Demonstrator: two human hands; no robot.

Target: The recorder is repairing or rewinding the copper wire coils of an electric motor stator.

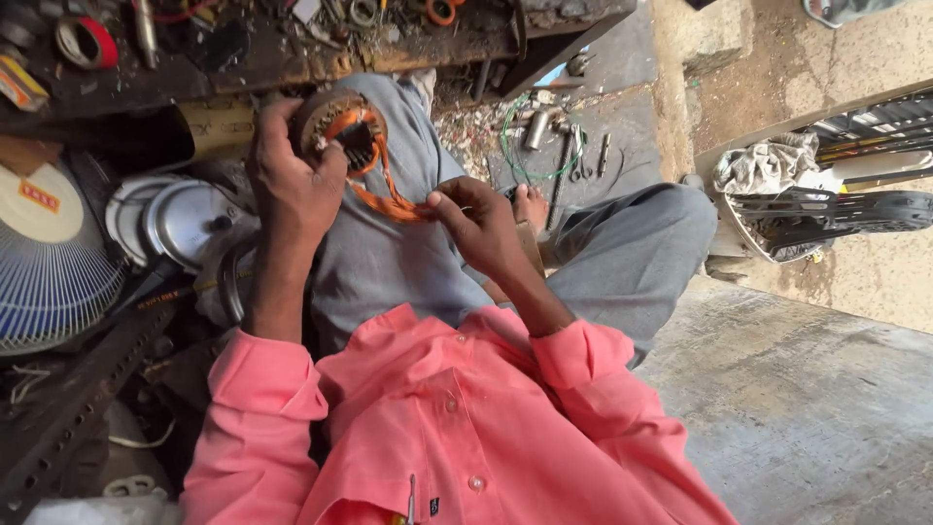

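Note:
My left hand (292, 180) grips a round motor stator (335, 122), a rusty metal ring with copper-orange windings inside, held above my left knee. A loop of orange winding wire (394, 202) hangs out of the stator toward the right. My right hand (478, 222) pinches the far end of that wire loop between thumb and fingers, over my lap. I wear a pink shirt with rolled sleeves and grey trousers.
A white fan grille (49, 262) and round metal covers (185, 219) lie at the left. A cluttered workbench (292, 49) with tape rolls and tools runs along the top. A green wire loop (544, 141) and small tools lie on the concrete floor beyond my knees. A black fan guard (826, 219) is at the right.

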